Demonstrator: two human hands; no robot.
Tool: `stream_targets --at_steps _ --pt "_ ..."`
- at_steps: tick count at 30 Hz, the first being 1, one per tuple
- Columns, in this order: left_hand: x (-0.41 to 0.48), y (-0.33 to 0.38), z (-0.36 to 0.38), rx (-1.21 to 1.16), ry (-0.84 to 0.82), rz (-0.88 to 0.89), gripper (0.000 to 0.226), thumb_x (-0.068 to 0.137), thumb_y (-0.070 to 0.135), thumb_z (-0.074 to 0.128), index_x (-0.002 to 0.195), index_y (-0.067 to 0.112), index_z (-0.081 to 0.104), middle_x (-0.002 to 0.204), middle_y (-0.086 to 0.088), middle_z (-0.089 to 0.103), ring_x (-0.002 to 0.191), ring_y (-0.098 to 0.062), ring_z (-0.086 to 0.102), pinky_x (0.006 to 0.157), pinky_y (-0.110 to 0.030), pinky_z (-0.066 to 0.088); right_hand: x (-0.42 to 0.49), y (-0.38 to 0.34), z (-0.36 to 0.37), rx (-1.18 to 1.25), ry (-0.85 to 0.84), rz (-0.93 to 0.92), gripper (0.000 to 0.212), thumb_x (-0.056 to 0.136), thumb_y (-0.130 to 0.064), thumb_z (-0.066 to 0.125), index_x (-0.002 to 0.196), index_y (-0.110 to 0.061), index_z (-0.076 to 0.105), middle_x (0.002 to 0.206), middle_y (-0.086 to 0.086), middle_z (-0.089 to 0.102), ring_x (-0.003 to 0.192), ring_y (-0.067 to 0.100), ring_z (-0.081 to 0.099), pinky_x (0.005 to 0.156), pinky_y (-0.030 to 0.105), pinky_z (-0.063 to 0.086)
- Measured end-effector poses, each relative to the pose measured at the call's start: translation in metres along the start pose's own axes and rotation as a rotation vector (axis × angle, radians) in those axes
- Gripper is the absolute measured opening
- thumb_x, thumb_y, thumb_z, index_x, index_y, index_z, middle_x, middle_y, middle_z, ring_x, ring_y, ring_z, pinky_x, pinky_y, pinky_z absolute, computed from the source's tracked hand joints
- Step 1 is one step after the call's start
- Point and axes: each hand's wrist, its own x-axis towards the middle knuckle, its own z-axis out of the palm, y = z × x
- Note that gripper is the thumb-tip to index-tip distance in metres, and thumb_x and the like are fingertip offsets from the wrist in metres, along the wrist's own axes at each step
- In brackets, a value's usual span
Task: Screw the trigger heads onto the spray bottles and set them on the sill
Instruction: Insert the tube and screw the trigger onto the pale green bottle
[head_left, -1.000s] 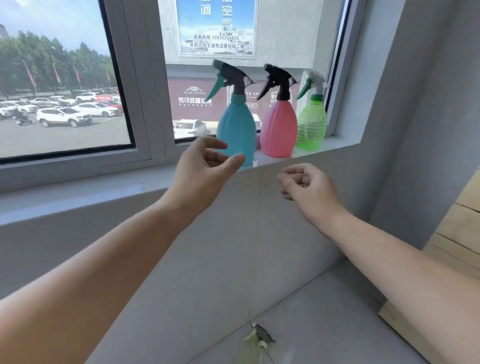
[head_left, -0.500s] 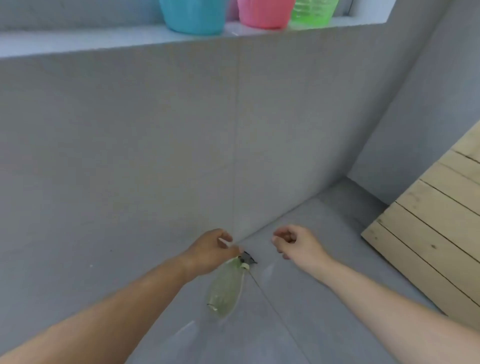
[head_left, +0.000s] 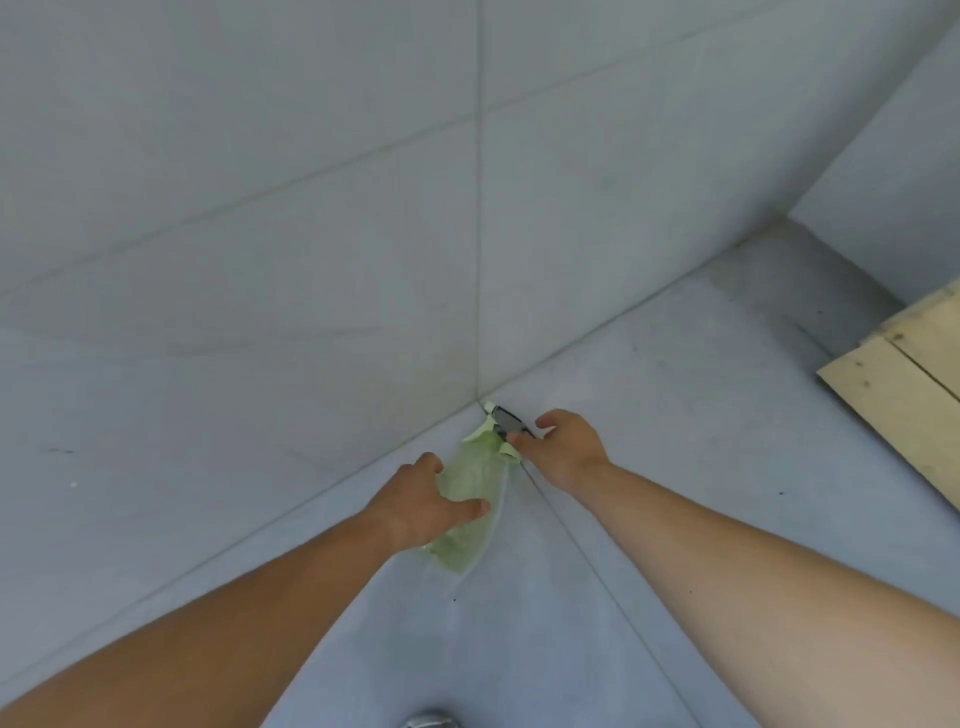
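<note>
A pale green translucent spray bottle (head_left: 470, 512) lies on its side on the grey tiled floor, close to the wall. Its black and green trigger head (head_left: 501, 425) lies at the bottle's neck end, by the wall corner joint. My left hand (head_left: 423, 501) wraps around the bottle's body, thumb over the top. My right hand (head_left: 563, 447) reaches the trigger head, fingertips touching it; whether it grips the head is unclear. The sill and the other bottles are out of view.
The grey tiled wall (head_left: 311, 208) rises right behind the bottle. A light wooden pallet (head_left: 904, 384) leans at the right edge. A shoe tip (head_left: 431, 721) shows at the bottom edge.
The view has dropped from the window sill with three bottles to the floor. Both hands have come down; the left has closed on the green bottle, the right has reached its trigger head.
</note>
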Motion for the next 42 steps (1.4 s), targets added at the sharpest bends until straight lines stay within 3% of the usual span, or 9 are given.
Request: stream_targets --at_steps 8,12,15,18,20,26,30,36,42 --pt "0.013 -0.011 0.007 -0.112 -0.002 -0.050 0.069 0.077 0.058 0.079 0.127 0.019 0.052 0.107 0.007 0.061 0.100 -0.017 0.064 0.071 -0.029 0.053 0.027 -0.006 0.027 -0.095 0.085 0.056 0.029 0.076 -0.039 0.076 0.077 -0.015 0.060 0.078 0.005 0.063 0.071 0.024 0.059 0.061 0.028 0.045" --pt "0.010 -0.013 0.006 -0.169 -0.013 -0.045 0.065 0.077 0.054 0.082 0.124 0.019 0.053 0.108 0.005 0.064 0.099 -0.016 0.066 0.071 -0.028 0.052 0.027 -0.007 0.026 0.066 0.029 0.080 0.037 0.071 -0.031 0.082 0.057 -0.015 0.052 0.059 0.002 0.051 0.058 0.021 0.052 0.056 0.030 0.046" --pt "0.004 -0.012 0.007 -0.234 -0.035 -0.023 0.063 0.077 0.050 0.083 0.123 0.020 0.054 0.109 0.003 0.066 0.097 -0.016 0.068 0.074 -0.029 0.054 0.021 0.000 0.016 0.288 0.008 0.086 0.028 0.065 -0.028 0.087 0.073 -0.010 0.068 0.071 0.008 0.061 0.065 0.022 0.059 0.076 0.046 0.062" --pt "-0.010 -0.007 0.009 -0.289 -0.105 0.027 0.060 0.078 0.048 0.084 0.125 0.024 0.054 0.105 0.002 0.066 0.089 -0.015 0.068 0.074 -0.028 0.053 0.001 0.006 -0.007 0.448 -0.069 0.075 0.029 0.078 -0.017 0.083 0.097 0.002 0.071 0.085 0.012 0.069 0.073 0.020 0.066 0.071 0.031 0.062" --pt "-0.027 0.002 0.009 -0.288 -0.142 0.082 0.058 0.080 0.045 0.084 0.125 0.025 0.054 0.098 0.005 0.064 0.083 -0.012 0.066 0.072 -0.025 0.050 -0.019 0.010 -0.028 0.508 -0.096 0.060 0.033 0.082 -0.015 0.079 0.106 0.005 0.069 0.093 0.015 0.071 0.079 0.022 0.068 0.075 0.033 0.062" --pt "-0.078 0.050 0.000 -0.198 -0.180 0.260 0.063 0.076 0.048 0.086 0.127 0.029 0.054 0.097 0.007 0.063 0.082 -0.012 0.064 0.076 -0.028 0.053 -0.087 0.015 -0.102 0.567 -0.046 -0.026 0.015 0.091 -0.016 0.070 0.098 -0.004 0.066 0.095 0.016 0.069 0.079 0.027 0.068 0.071 0.034 0.063" --pt "-0.131 0.102 -0.012 -0.065 -0.191 0.397 0.061 0.083 0.044 0.082 0.133 0.029 0.050 0.100 0.005 0.057 0.082 -0.012 0.059 0.076 -0.023 0.049 -0.150 0.018 -0.164 0.566 0.036 -0.093 0.021 0.094 -0.015 0.065 0.105 0.002 0.062 0.093 0.021 0.068 0.081 0.032 0.066 0.073 0.035 0.063" --pt "-0.226 0.170 -0.028 0.017 -0.260 0.560 0.023 0.088 0.030 0.078 0.101 0.022 0.061 0.087 0.006 0.060 0.075 -0.009 0.059 0.068 -0.018 0.049 -0.256 0.030 -0.259 0.566 0.252 -0.238 0.026 0.092 -0.017 0.068 0.104 0.005 0.061 0.096 0.024 0.068 0.085 0.030 0.070 0.070 0.033 0.062" --pt "-0.294 0.203 -0.024 0.120 -0.212 0.643 0.029 0.080 0.027 0.084 0.091 0.027 0.056 0.082 0.008 0.059 0.071 -0.009 0.058 0.068 -0.023 0.048 -0.353 0.028 -0.316 0.724 0.544 -0.444 0.006 0.095 -0.016 0.063 0.095 -0.012 0.068 0.088 0.009 0.072 0.083 0.023 0.073 0.078 0.036 0.061"
